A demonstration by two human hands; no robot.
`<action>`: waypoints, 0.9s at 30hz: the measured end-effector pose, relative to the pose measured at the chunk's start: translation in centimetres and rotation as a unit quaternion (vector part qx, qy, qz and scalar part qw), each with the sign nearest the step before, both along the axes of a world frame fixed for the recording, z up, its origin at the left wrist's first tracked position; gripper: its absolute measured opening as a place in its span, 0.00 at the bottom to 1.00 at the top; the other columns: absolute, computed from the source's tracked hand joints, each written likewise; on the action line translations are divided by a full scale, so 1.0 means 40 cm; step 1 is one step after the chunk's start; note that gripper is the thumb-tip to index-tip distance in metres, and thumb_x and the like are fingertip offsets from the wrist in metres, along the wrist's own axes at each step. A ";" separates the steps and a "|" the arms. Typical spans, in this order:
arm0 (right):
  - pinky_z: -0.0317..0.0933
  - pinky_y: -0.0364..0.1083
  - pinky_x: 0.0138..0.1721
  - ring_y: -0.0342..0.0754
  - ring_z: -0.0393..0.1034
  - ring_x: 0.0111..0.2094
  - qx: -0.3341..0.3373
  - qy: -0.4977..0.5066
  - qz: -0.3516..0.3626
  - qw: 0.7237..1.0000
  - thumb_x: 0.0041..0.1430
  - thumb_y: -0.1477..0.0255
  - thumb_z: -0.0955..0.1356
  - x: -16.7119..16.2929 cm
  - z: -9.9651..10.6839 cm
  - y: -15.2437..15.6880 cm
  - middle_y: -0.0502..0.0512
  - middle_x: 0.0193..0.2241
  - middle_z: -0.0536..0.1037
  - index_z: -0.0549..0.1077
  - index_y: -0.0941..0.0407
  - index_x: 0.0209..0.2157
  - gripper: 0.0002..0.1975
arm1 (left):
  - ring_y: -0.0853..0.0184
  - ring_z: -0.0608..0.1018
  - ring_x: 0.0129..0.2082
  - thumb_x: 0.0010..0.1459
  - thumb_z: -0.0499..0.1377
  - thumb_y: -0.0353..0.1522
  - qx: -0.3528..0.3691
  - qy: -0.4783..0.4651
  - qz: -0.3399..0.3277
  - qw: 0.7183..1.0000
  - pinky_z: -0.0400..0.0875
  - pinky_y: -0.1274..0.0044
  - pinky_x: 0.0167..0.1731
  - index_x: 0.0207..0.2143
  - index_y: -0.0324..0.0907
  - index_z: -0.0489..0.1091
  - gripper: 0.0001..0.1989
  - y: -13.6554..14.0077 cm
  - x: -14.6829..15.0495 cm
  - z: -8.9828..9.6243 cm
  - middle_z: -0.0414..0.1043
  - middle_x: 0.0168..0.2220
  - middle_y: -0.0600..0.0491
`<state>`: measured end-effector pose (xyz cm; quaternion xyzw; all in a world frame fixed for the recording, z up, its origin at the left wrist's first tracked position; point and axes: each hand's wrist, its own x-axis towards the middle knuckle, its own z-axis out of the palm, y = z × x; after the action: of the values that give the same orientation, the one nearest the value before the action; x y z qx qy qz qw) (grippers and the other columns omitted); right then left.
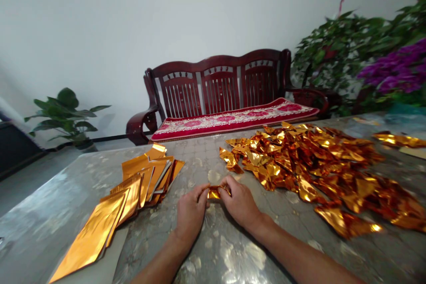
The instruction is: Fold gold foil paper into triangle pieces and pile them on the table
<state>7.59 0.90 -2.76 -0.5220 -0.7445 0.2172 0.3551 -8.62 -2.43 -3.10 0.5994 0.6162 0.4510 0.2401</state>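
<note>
Between my two hands is a small folded piece of gold foil paper (214,192), held just above the patterned tabletop (186,248). My left hand (192,208) pinches its left end, and my right hand (240,202) grips the right end; both are closed. The fingers cover much of the piece, so its full shape is hidden. To the left lies a fanned stack of flat gold foil sheets (96,224). A large heap of folded gold foil pieces (299,159) spreads over the table's right side.
Beyond the table stands a dark red wooden bench (219,80) with a red and white floral seat cover (233,117). A potted plant (68,115) is at the left. Leafy greenery (349,49) and purple flowers (396,69) rise at the right.
</note>
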 end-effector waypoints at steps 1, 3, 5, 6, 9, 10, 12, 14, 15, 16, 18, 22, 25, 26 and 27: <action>0.54 0.43 0.31 0.48 0.72 0.30 0.001 0.003 0.002 1.000 0.61 0.73 0.63 0.000 -0.002 0.000 0.50 0.27 0.78 0.71 0.54 0.34 0.05 | 0.62 0.81 0.24 0.60 0.56 0.37 0.000 -0.004 -0.004 1.000 0.71 0.74 0.31 0.41 0.47 0.80 0.14 -0.001 0.001 0.001 0.82 0.32 0.52; 0.55 0.43 0.32 0.48 0.72 0.31 -0.003 0.005 0.006 1.000 0.61 0.74 0.63 0.000 -0.004 0.000 0.50 0.28 0.78 0.70 0.54 0.34 0.05 | 0.62 0.81 0.23 0.60 0.56 0.37 -0.004 -0.012 -0.009 1.000 0.71 0.73 0.30 0.40 0.46 0.80 0.14 -0.001 0.003 0.001 0.81 0.29 0.52; 0.55 0.43 0.32 0.48 0.72 0.31 -0.009 0.003 0.011 1.000 0.61 0.74 0.62 0.001 -0.006 0.000 0.50 0.28 0.77 0.69 0.53 0.33 0.05 | 0.61 0.80 0.22 0.60 0.56 0.37 -0.013 -0.016 -0.009 1.000 0.71 0.73 0.30 0.40 0.46 0.80 0.14 -0.001 0.004 -0.001 0.80 0.25 0.52; 0.55 0.43 0.32 0.48 0.72 0.30 -0.012 0.002 0.014 1.000 0.61 0.74 0.62 0.001 -0.007 0.000 0.50 0.27 0.77 0.69 0.54 0.33 0.05 | 0.61 0.80 0.22 0.60 0.56 0.38 -0.017 -0.018 -0.007 1.000 0.70 0.73 0.30 0.40 0.45 0.80 0.14 0.000 0.004 -0.002 0.80 0.24 0.52; 0.55 0.43 0.32 0.47 0.71 0.30 -0.013 -0.004 0.024 1.000 0.61 0.75 0.61 0.001 -0.007 -0.001 0.50 0.27 0.76 0.68 0.54 0.33 0.05 | 0.60 0.80 0.22 0.60 0.55 0.38 -0.023 -0.028 -0.009 0.999 0.70 0.72 0.31 0.39 0.45 0.80 0.14 0.001 0.004 -0.006 0.79 0.24 0.52; 0.55 0.43 0.33 0.47 0.71 0.30 -0.010 -0.008 0.025 1.000 0.61 0.76 0.61 0.002 -0.006 -0.002 0.50 0.27 0.76 0.68 0.54 0.34 0.06 | 0.61 0.80 0.22 0.59 0.55 0.39 -0.026 -0.033 -0.012 0.999 0.69 0.73 0.31 0.39 0.46 0.80 0.14 0.002 0.004 -0.007 0.80 0.24 0.52; 0.55 0.43 0.34 0.48 0.71 0.31 -0.006 -0.018 0.024 1.000 0.60 0.77 0.61 0.002 -0.004 -0.002 0.51 0.28 0.77 0.68 0.54 0.35 0.07 | 0.60 0.80 0.22 0.60 0.55 0.39 -0.036 -0.038 -0.019 0.998 0.69 0.73 0.31 0.40 0.45 0.80 0.15 0.004 0.003 -0.009 0.79 0.23 0.53; 0.55 0.43 0.34 0.48 0.72 0.32 -0.006 -0.028 0.022 0.999 0.61 0.77 0.61 0.002 -0.002 -0.001 0.51 0.29 0.77 0.69 0.54 0.35 0.07 | 0.60 0.80 0.23 0.61 0.53 0.40 -0.050 -0.030 -0.024 0.998 0.69 0.73 0.30 0.40 0.44 0.79 0.17 0.008 0.002 -0.009 0.77 0.21 0.54; 0.55 0.43 0.35 0.48 0.72 0.33 -0.008 -0.032 0.024 0.999 0.61 0.77 0.61 0.002 -0.002 0.000 0.51 0.29 0.78 0.69 0.54 0.36 0.07 | 0.60 0.80 0.23 0.61 0.53 0.40 -0.056 -0.024 -0.026 0.998 0.69 0.74 0.30 0.40 0.43 0.79 0.18 0.009 0.002 -0.009 0.77 0.20 0.54; 0.55 0.43 0.35 0.48 0.72 0.33 -0.010 -0.035 0.027 0.999 0.62 0.77 0.61 0.002 -0.002 0.001 0.52 0.30 0.78 0.69 0.54 0.36 0.07 | 0.61 0.80 0.23 0.61 0.52 0.40 -0.062 -0.021 -0.028 0.998 0.69 0.74 0.30 0.40 0.42 0.79 0.18 0.011 0.002 -0.008 0.77 0.20 0.54; 0.56 0.43 0.36 0.48 0.73 0.35 -0.011 -0.039 0.039 0.998 0.63 0.76 0.60 0.003 -0.004 0.004 0.52 0.31 0.79 0.70 0.54 0.36 0.08 | 0.62 0.79 0.22 0.61 0.51 0.41 -0.071 -0.022 -0.032 0.997 0.69 0.75 0.29 0.40 0.41 0.78 0.18 0.014 0.002 -0.005 0.77 0.21 0.53; 0.56 0.43 0.36 0.47 0.73 0.34 -0.007 -0.042 0.060 0.997 0.66 0.76 0.59 0.002 -0.008 0.007 0.52 0.31 0.78 0.70 0.55 0.36 0.10 | 0.64 0.78 0.20 0.60 0.52 0.41 -0.081 -0.037 -0.037 0.995 0.68 0.76 0.26 0.38 0.41 0.78 0.18 0.014 0.006 0.001 0.78 0.22 0.53; 0.56 0.43 0.35 0.47 0.72 0.32 -0.006 -0.042 0.058 0.997 0.67 0.75 0.58 0.002 -0.009 0.006 0.52 0.29 0.77 0.70 0.55 0.36 0.10 | 0.65 0.77 0.19 0.60 0.52 0.42 -0.079 -0.041 -0.037 0.995 0.68 0.77 0.25 0.34 0.41 0.77 0.17 0.010 0.011 0.001 0.77 0.22 0.53; 0.55 0.43 0.34 0.47 0.71 0.32 -0.005 -0.041 0.055 0.998 0.67 0.75 0.58 0.002 -0.009 0.006 0.51 0.29 0.77 0.70 0.55 0.35 0.10 | 0.65 0.77 0.19 0.60 0.52 0.42 -0.080 -0.046 -0.037 0.995 0.68 0.77 0.25 0.33 0.42 0.76 0.17 0.009 0.013 0.000 0.77 0.22 0.53; 0.55 0.43 0.34 0.46 0.71 0.31 -0.004 -0.038 0.055 0.998 0.67 0.75 0.58 0.002 -0.009 0.005 0.51 0.29 0.77 0.70 0.55 0.35 0.10 | 0.66 0.77 0.19 0.60 0.52 0.42 -0.081 -0.052 -0.038 0.995 0.68 0.77 0.25 0.33 0.42 0.76 0.17 0.008 0.014 -0.002 0.77 0.21 0.53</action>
<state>7.65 1.11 -3.13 -0.4897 -0.7842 0.2188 0.3121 -8.05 -2.10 -3.18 0.5766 0.6143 0.4204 0.3368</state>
